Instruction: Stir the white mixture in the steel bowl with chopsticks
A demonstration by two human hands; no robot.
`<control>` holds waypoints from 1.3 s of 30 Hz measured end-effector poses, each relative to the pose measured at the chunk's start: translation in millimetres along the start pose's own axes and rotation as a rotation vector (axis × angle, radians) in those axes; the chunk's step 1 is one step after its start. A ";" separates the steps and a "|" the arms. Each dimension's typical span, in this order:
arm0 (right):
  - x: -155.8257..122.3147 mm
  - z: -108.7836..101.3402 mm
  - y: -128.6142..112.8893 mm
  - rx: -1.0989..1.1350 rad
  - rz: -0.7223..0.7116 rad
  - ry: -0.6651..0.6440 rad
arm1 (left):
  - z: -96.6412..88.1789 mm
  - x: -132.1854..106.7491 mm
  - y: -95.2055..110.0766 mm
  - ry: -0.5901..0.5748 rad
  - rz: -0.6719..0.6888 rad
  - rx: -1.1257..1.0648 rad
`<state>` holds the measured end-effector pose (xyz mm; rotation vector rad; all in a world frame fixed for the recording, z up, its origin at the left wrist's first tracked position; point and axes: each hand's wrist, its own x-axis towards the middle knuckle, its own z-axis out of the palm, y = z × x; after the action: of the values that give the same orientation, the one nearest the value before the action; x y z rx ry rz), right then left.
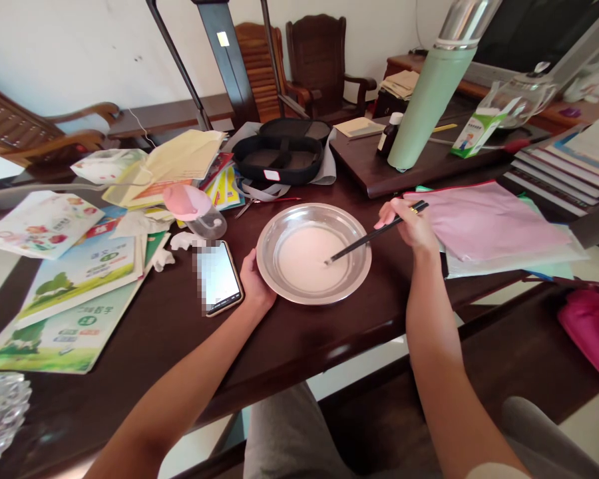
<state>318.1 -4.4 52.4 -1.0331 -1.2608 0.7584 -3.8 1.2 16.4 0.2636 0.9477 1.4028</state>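
The left hand [258,283] grips the steel bowl's [281,229] side; the right hand [410,223] pinches black chopsticks [359,243] dipping into whitish liquid [302,261].

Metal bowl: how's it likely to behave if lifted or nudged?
The metal bowl looks rigid, so it probably won't flex when gripped. The pale liquid inside is uncovered and would likely slosh with a jerk or tilt. The tabletop looks glossy, so a push might slide it easily.
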 end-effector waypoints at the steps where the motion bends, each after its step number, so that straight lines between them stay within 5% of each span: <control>1: -0.2 2.0 -0.6 0.005 0.011 -0.056 | 0.1 0.0 0.2 0.002 -0.001 0.001; 5: -0.9 14.9 -5.6 -0.059 0.042 -0.208 | -1.2 1.4 -0.1 0.004 -0.009 -0.004; 12: 0.5 1.4 -0.7 -0.012 -0.024 0.041 | -4.8 4.7 -2.6 -0.020 0.005 0.003; 18: -0.3 14.8 -4.0 -0.055 0.049 -0.204 | -6.0 6.1 -3.1 -0.024 0.021 0.014; 25: 2.0 0.1 1.7 -0.015 -0.005 0.050 | -3.5 4.0 -2.3 -0.014 0.009 0.014; 32: -0.6 15.7 -4.6 -0.060 0.071 -0.224 | -3.4 3.3 -1.9 -0.014 0.008 0.028; 39: 0.2 -3.5 0.4 -0.038 0.024 -0.014 | -4.2 4.3 -3.2 -0.014 0.017 0.016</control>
<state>321.6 -4.8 52.1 -1.0770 -1.2809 0.7642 -4.9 2.9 9.9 0.2936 0.9478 1.4078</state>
